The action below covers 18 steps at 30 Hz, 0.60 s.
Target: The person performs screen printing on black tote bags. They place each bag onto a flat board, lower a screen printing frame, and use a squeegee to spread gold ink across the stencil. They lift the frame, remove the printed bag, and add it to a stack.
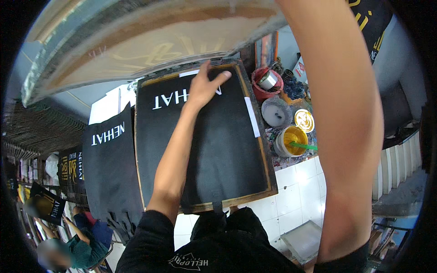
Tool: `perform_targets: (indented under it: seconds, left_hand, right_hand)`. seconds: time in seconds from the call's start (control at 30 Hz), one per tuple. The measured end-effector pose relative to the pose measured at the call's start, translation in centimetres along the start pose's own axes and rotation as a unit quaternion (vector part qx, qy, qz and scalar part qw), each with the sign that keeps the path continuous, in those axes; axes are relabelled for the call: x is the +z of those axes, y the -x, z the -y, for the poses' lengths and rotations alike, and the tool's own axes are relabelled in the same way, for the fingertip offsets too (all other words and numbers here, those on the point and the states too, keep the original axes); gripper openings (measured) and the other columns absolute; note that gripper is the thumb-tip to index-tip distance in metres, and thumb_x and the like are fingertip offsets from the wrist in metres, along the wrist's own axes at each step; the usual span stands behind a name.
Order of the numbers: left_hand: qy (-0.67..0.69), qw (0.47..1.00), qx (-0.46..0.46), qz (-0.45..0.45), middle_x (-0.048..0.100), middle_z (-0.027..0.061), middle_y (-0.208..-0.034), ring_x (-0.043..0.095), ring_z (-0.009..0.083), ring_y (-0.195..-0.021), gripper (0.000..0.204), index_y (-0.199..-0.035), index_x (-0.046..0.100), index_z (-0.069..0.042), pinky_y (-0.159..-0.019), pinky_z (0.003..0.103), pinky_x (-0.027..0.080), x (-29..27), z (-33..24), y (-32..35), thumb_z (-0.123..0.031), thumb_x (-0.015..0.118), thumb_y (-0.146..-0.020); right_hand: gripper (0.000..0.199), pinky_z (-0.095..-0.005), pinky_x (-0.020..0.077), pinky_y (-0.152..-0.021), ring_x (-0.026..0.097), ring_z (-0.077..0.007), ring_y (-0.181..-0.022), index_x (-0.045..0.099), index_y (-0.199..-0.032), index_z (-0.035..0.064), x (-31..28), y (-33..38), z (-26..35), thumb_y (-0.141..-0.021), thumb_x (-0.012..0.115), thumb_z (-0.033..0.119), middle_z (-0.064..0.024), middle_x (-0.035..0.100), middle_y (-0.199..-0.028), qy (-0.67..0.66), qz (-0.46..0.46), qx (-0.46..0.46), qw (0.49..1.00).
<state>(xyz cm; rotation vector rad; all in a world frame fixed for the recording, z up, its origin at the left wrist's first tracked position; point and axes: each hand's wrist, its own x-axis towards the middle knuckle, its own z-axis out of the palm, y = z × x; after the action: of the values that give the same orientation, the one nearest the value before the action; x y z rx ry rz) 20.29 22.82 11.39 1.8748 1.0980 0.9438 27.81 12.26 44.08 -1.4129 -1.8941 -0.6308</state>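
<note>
My left hand (205, 87) is over the far part of a black fabric bag (218, 150), thumb and finger spread apart, with nothing seen in it. It covers part of the white lettering; whether it presses on the cloth I cannot tell. Flat on a wood-edged board (271, 179), the bag has white strips of tape around it. Above the board's far end a large printing screen (150, 50) is tilted up, a faint pattern showing through its mesh. My right arm (343, 136) reaches up past the screen's right end; its hand is out of sight.
Left of the board hang black bags (107, 164) with white lettering. On the right stand a yellow paint tub (291, 141) with a green-handled tool, a grey-white tub (276, 113) and a red bucket (261, 91). A seated person (84, 245) holds a printed bag at lower left.
</note>
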Motion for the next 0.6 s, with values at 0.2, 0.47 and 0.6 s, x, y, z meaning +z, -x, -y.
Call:
perform_targets:
  seconds: [0.2,0.47,0.6]
  left_hand:
    - [0.382,0.894,0.213,-0.099,0.074,0.0252,-0.107,0.076,0.0325,-0.095,0.041,-0.121,0.064,0.006,-0.093,0.048,0.059,-13.4,-4.5,21.9,-0.030,0.064,-0.101]
    - [0.389,0.854,-0.344,-0.030,0.076,0.0236,-0.099,0.076,0.0261,-0.081,0.031,-0.110,0.068,0.009,-0.084,0.037,0.059,-10.1,1.3,40.4,-0.021,0.062,-0.102]
    - [0.435,0.827,-0.354,-0.012,0.076,0.0244,-0.102,0.076,0.0267,-0.085,0.030,-0.114,0.067,0.009,-0.084,0.037,0.059,-9.4,3.9,41.4,-0.018,0.062,-0.100]
  right_hand:
    - [0.040,-0.0428,0.0533,-0.065,0.071,-0.0328,-0.071,0.074,-0.088,0.0067,0.5,12.2,4.3,-0.082,0.079,0.046,-0.0143,0.070,-0.074,0.042,0.049,0.024,0.998]
    - [0.037,-0.0438,0.0527,-0.068,0.069,-0.0322,-0.080,0.065,-0.082,0.0059,4.9,30.3,7.8,-0.073,0.086,0.035,-0.0114,0.068,-0.081,-0.158,0.264,0.094,0.947]
    - [0.038,-0.0430,0.0524,-0.066,0.069,-0.0321,-0.075,0.064,-0.081,0.0067,7.0,33.2,8.7,-0.072,0.087,0.036,-0.0105,0.068,-0.076,-0.145,0.321,0.071,0.933]
